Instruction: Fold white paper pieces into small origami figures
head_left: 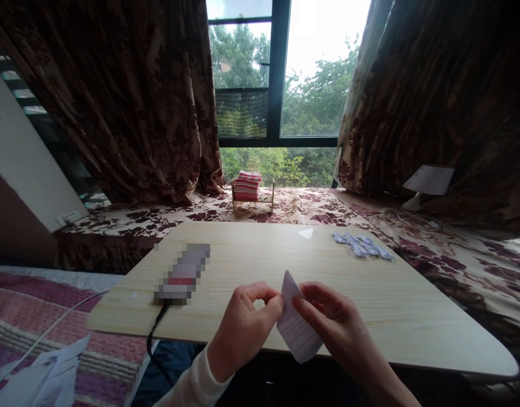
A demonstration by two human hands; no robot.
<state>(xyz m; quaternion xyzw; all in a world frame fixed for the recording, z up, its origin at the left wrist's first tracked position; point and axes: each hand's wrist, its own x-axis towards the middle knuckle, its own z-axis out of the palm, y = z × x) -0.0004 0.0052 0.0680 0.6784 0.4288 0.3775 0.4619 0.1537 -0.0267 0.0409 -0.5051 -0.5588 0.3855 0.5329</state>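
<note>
A folded piece of paper with faint lines of print is held up over the near edge of the table, its pointed end upward. My left hand pinches its left edge between thumb and finger. On the other side, my right hand grips the right edge, thumb in front and fingers behind. Several small folded paper pieces lie in a cluster at the table's far right. A small white triangle shows near the far edge; whether it is paper or a reflection I cannot tell.
The pale wooden table carries a blurred-out device with a black cable at left. Loose paper sheets lie on the striped bedding at lower left. Beyond stand a small rack with striped cloths and a white lamp.
</note>
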